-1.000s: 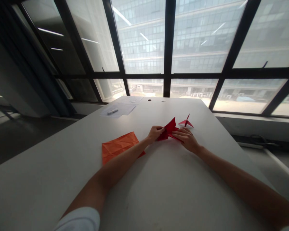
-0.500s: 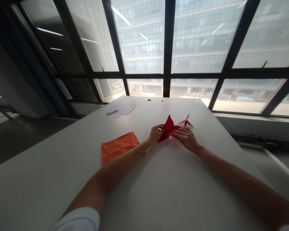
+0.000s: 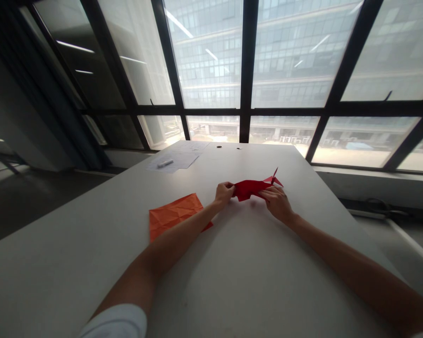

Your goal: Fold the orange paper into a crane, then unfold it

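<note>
A sheet of red paper (image 3: 248, 188), creased and partly folded, stretches between my two hands just above the table. My left hand (image 3: 224, 192) pinches its left end between thumb and fingers. At the other end, the fingers of my right hand (image 3: 278, 202) close on the paper, with the thumb hidden. Right behind that hand stands a folded red paper crane (image 3: 277, 180), its lower part covered by the paper and fingers. A creased orange sheet of paper (image 3: 174, 213) lies beside my left forearm, which covers part of it.
The white table (image 3: 232, 272) runs up to the tall windows. Printed sheets (image 3: 186, 155) with a white marker-like tube (image 3: 165, 163) on them lie at the far left. A dark round hole (image 3: 219, 147) is near the back edge.
The red paper has gone from an opened shape with a raised point to a flatter strip stretched between my hands. My left hand has shifted slightly left.
</note>
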A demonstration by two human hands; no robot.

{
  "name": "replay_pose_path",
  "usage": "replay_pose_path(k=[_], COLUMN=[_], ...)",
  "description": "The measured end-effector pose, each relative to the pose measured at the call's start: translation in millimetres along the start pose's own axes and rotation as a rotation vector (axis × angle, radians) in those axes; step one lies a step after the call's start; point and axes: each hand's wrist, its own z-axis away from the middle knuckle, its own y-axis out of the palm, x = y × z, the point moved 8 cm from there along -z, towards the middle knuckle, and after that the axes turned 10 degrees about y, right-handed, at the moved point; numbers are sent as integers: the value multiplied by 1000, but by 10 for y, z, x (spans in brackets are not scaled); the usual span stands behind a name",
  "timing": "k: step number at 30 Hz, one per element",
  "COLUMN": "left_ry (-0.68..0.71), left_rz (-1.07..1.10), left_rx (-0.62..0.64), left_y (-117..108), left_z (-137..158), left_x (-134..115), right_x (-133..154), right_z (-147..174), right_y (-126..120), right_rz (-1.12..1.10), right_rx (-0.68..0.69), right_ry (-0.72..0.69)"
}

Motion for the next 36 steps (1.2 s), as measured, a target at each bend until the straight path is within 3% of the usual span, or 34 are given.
replay_pose_path(k=[6,13,20,26,29,31,34,36], left_ry=[-125,-197,-134,-63,73,423,864,1021], left_rz=[93,101,-84,-337,-482,-671,-735,-724], left_rx=[-1,112,140,189,109,21,163,323], left_y=[63,116,-98,-253,-311,-234,135,340], left_z=[-12,-39,-157,-174,-119,-10,290,451], left_x=[114,231,161,12,-246,-634,-968,-992], right_x=[15,20,58,157,238,288,354,393], right_z=[4,18,46,81,94,91,84,86], right_y=[-3,-52,-3,105,144,158,172,170], right_rz=[-33,-104,-19,-87,-152,-193,-241,-276], right_rx=[3,37,153,302,373,401,432,444], right_ry=[-36,-184,-268,-245,-230,-211,-197,-201])
